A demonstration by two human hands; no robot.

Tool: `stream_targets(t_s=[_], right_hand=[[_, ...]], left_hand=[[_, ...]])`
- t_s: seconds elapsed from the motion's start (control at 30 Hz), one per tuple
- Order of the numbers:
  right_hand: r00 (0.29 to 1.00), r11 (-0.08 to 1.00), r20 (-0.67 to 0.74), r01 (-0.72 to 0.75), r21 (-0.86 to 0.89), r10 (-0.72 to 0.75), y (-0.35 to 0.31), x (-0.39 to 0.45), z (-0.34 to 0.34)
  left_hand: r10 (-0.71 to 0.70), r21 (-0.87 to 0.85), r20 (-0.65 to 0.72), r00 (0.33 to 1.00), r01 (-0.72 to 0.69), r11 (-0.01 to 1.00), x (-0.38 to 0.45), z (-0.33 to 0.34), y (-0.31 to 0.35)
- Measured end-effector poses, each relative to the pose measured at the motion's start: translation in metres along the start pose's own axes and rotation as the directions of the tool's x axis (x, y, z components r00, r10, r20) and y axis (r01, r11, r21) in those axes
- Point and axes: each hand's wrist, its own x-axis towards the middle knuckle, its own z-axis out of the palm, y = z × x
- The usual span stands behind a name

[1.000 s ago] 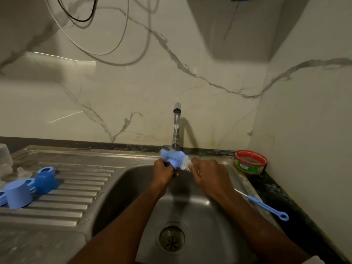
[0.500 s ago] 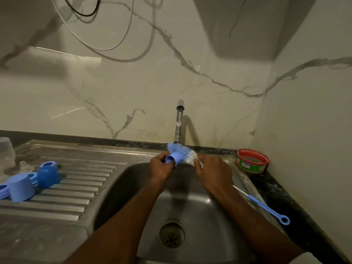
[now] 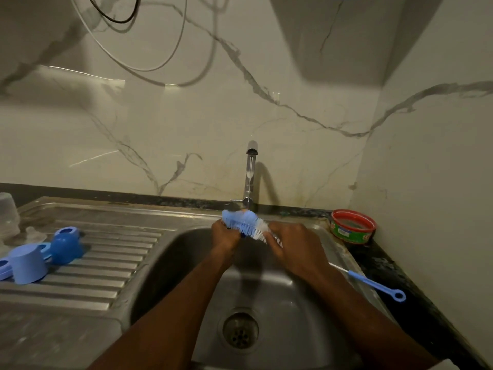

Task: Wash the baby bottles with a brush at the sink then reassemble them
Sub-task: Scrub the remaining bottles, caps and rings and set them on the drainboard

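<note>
Both hands over the back edge of the sink basin (image 3: 280,295), directly in front of the tap (image 3: 250,177).

Left hand (image 3: 225,237): fingers curled round a light blue bottle part (image 3: 240,218), held just above the basin rim. Exact shape of the part unclear; motion blur.

Right hand (image 3: 292,247): fingers closed round the bottle brush (image 3: 256,231). Its blue and white bristles lie against the blue part, between the two hands. Handle hidden by the hand.

Basin: nothing inside but the drain (image 3: 240,331) in the middle of the floor.

Draining board, left edge: a light blue cap (image 3: 28,267) mouth down, a darker blue part (image 3: 65,247) just beside it, a clear bottle (image 3: 8,214) at the back left corner.

Right rim of the sink: a thin blue brush (image 3: 373,283) with a ring end. Back right corner of the counter: a red-rimmed round tub (image 3: 352,227), open; contents cannot be made out.
</note>
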Motion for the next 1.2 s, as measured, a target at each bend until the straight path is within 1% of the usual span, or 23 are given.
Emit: stream_targets(t_s=[0.03,0.07,0.13,0.17,0.2,0.23,0.3,0.33,0.4,0.43,0.47,0.53,0.57,0.63,0.73,0.77,0.87,0.93,1.0,1.07,1.1,1.13,1.2], right_hand=[[1.000,1.000,0.014,-0.003,-0.008,0.003,0.001,0.000,0.000],[1.000,0.999,0.000,-0.020,-0.030,0.020,0.002,0.001,0.000],[0.995,0.993,-0.052,-0.084,-0.088,0.079,0.002,0.005,-0.002],[0.992,0.987,-0.069,-0.112,-0.116,0.104,0.002,0.006,-0.003],[0.990,0.981,-0.080,-0.127,-0.147,0.117,0.001,0.006,-0.004],[0.989,0.975,-0.085,-0.138,-0.176,0.125,0.000,0.007,-0.005],[0.991,0.975,-0.074,-0.127,-0.184,0.115,-0.001,0.006,-0.006],[0.995,0.982,-0.053,-0.092,-0.163,0.084,-0.001,0.005,-0.006],[1.000,0.995,-0.021,0.001,-0.101,-0.003,0.000,0.002,-0.003],[1.000,0.995,-0.026,0.015,-0.097,-0.017,0.000,0.002,-0.002],[0.999,0.994,-0.053,-0.009,-0.106,0.004,0.001,0.003,-0.002],[0.989,0.983,-0.110,-0.115,-0.144,0.100,0.002,0.007,-0.003],[0.985,0.974,-0.121,-0.145,-0.172,0.125,0.001,0.008,-0.004],[0.991,0.980,-0.095,-0.110,-0.165,0.095,-0.001,0.006,-0.005],[1.000,0.998,0.008,0.013,-0.055,-0.012,-0.004,0.000,-0.002],[1.000,0.997,0.011,0.006,-0.075,-0.005,-0.003,0.000,-0.002],[0.988,0.978,-0.066,-0.147,-0.145,0.138,0.002,0.007,-0.003],[0.981,0.972,-0.082,-0.185,-0.148,0.174,0.001,0.007,-0.004],[0.991,0.987,-0.035,-0.128,-0.097,0.126,-0.001,0.004,-0.004],[0.999,0.999,0.017,-0.038,-0.038,0.039,-0.004,0.001,-0.003],[1.000,1.000,0.022,-0.014,-0.026,0.014,-0.005,0.000,-0.002],[1.000,0.999,0.006,-0.022,-0.041,0.023,-0.005,0.002,-0.002],[0.994,0.990,-0.045,-0.103,-0.096,0.099,-0.003,0.007,-0.003]], left_hand=[[-0.021,-0.011,0.008,1.000,0.022,1.000,0.000,0.000,0.000],[-0.054,-0.083,0.041,0.998,0.057,0.995,-0.002,0.000,0.003],[-0.102,-0.267,0.175,0.979,0.147,0.952,-0.009,0.002,0.010],[-0.107,-0.282,0.209,0.972,0.164,0.945,-0.008,0.004,0.009],[-0.113,-0.270,0.212,0.971,0.169,0.948,-0.010,0.006,0.008],[-0.112,-0.241,0.193,0.975,0.158,0.958,-0.009,0.009,0.008],[-0.108,-0.135,0.110,0.988,0.122,0.983,-0.003,0.013,0.003],[-0.091,-0.066,0.086,0.992,0.097,0.993,-0.002,0.012,0.004],[-0.090,0.084,0.095,0.991,0.082,0.993,0.000,0.010,0.005],[-0.098,0.076,0.082,0.992,0.092,0.993,0.001,0.009,0.004],[-0.097,0.000,0.059,0.993,0.098,0.995,0.000,0.007,0.004],[-0.099,-0.109,0.018,0.995,0.101,0.989,-0.003,0.007,0.002],[-0.094,-0.113,0.016,0.995,0.095,0.989,-0.004,0.009,0.002],[-0.096,-0.134,0.024,0.995,0.099,0.986,-0.005,0.014,0.004],[-0.128,-0.120,0.052,0.990,0.133,0.984,-0.006,0.015,0.008],[-0.120,-0.153,0.072,0.990,0.130,0.980,-0.005,0.015,0.007],[-0.119,-0.360,0.152,0.981,0.167,0.918,-0.011,0.013,0.010],[-0.080,-0.359,0.112,0.990,0.116,0.926,-0.009,0.014,0.008],[-0.034,-0.269,0.055,0.998,0.047,0.962,-0.008,0.012,0.004],[-0.032,-0.182,-0.007,0.999,0.030,0.983,-0.003,0.005,-0.002],[-0.051,-0.165,-0.015,0.999,0.047,0.985,-0.003,0.002,-0.004],[-0.061,-0.181,0.001,0.998,0.060,0.982,-0.003,0.000,-0.004],[-0.056,-0.253,0.065,0.996,0.070,0.965,-0.005,0.001,-0.001]])
